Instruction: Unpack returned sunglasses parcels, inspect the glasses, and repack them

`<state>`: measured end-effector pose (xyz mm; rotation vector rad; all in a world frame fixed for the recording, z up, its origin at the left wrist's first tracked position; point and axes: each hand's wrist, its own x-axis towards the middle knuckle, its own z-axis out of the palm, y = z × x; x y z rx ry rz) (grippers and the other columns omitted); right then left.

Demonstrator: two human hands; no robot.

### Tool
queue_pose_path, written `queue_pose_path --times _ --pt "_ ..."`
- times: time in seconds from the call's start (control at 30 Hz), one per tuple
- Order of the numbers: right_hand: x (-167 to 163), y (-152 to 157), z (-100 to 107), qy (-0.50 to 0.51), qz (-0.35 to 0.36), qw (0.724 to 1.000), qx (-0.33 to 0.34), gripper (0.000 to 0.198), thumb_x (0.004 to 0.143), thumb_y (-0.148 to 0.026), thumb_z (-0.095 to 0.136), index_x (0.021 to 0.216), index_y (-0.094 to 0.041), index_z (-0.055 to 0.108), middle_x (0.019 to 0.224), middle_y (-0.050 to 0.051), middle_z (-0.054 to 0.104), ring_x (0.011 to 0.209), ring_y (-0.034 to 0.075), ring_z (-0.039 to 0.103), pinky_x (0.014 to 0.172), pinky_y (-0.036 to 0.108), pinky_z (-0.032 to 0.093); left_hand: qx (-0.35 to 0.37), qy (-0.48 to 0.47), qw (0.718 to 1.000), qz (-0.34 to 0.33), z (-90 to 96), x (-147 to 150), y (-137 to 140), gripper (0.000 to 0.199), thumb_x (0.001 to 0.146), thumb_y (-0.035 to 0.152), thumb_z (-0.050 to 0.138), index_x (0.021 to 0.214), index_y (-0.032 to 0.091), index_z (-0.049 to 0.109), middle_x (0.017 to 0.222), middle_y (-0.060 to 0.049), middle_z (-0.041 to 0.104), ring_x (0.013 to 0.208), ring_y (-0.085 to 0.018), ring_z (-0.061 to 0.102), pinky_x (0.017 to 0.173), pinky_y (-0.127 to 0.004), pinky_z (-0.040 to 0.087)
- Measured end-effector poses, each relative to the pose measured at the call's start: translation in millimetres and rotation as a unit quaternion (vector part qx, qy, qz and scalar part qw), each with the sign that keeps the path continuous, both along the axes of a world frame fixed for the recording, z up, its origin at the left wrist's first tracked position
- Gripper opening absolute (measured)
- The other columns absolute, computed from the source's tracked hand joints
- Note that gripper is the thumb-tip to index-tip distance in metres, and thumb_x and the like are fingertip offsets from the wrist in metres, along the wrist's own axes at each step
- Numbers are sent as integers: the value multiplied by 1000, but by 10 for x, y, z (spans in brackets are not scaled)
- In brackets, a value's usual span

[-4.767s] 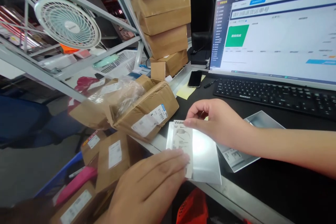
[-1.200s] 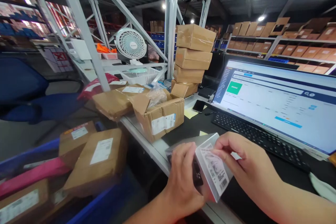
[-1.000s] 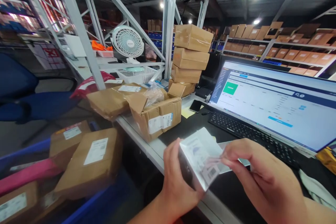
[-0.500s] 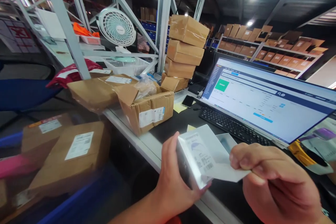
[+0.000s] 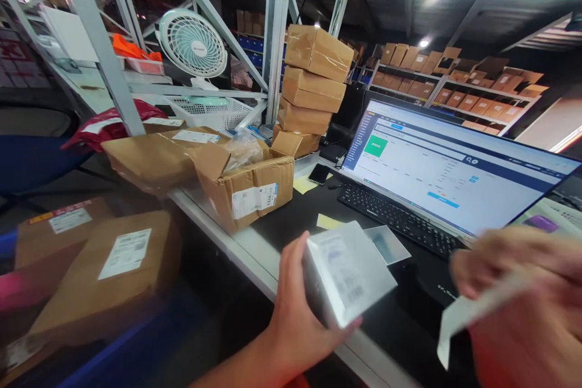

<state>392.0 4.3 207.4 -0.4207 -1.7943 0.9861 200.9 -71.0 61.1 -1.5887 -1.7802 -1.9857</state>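
My left hand (image 5: pixel 300 315) is wrapped round a small white box (image 5: pixel 359 270), tilted above the near edge of the desk. The box's face carries blurred print and what looks like a barcode. To the right, my right hand (image 5: pixel 522 297) is smeared by motion and pinches a bent white label (image 5: pixel 473 309), which hangs clear of the box. Behind the box, a flat pale card or sheet (image 5: pixel 390 244) lies on the black desk mat beside a yellow sticky note (image 5: pixel 328 221).
An opened carton (image 5: pixel 245 188) stands at the desk's left edge, with a stack of cartons (image 5: pixel 313 94) behind it. A keyboard (image 5: pixel 395 212), monitor (image 5: pixel 445 163) and phone (image 5: pixel 320 174) occupy the desk. Below left, labelled cartons (image 5: pixel 104 279) sit in a blue bin.
My right hand has moved right, away from the box, taking the white label with it. The box stays in my left hand. The view has shifted slightly.
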Motion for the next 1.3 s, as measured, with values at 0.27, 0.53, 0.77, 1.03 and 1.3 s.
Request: queue_pose_path --times 0.27,0.53,0.77,1.03,1.3 --pt "-379 96 -145 -140 165 933 -287 40 92 -24 72 114 -29 40 86 -5 58 68 6 54 57 13 45 137 139 980 42 -186 156 -10 104 71 46 83 151 5 31 134 -23 48 128 -36 49 111 -54 43" --pt "-397 9 -168 -212 108 943 -234 39 92 -20 67 117 -29 38 89 -3 60 72 10 59 58 17 50 147 142 979 -3 -258 187 -32 98 73 37 81 150 3 33 133 -24 48 126 -39 50 108 -60 44" --pt "-450 -20 -190 -223 80 947 -215 39 92 -21 66 116 -30 37 87 -3 61 72 11 61 58 19 52 145 135 980 -3 -238 148 -36 98 73 37 80 151 3 32 134 -24 48 126 -38 50 108 -58 45" --pt "-462 -57 -164 -235 65 945 -217 40 90 -25 67 117 -29 38 86 -3 61 71 12 61 58 22 52 155 134 979 21 -270 211 -41 93 78 46 78 151 7 35 131 -22 51 124 -37 53 107 -58 46" --pt "-412 -82 -174 -236 74 944 -219 41 91 -26 67 120 -29 38 87 -2 61 71 12 61 58 23 51 158 142 977 25 -273 222 -39 94 79 58 74 150 9 36 128 -22 53 122 -37 56 105 -58 48"
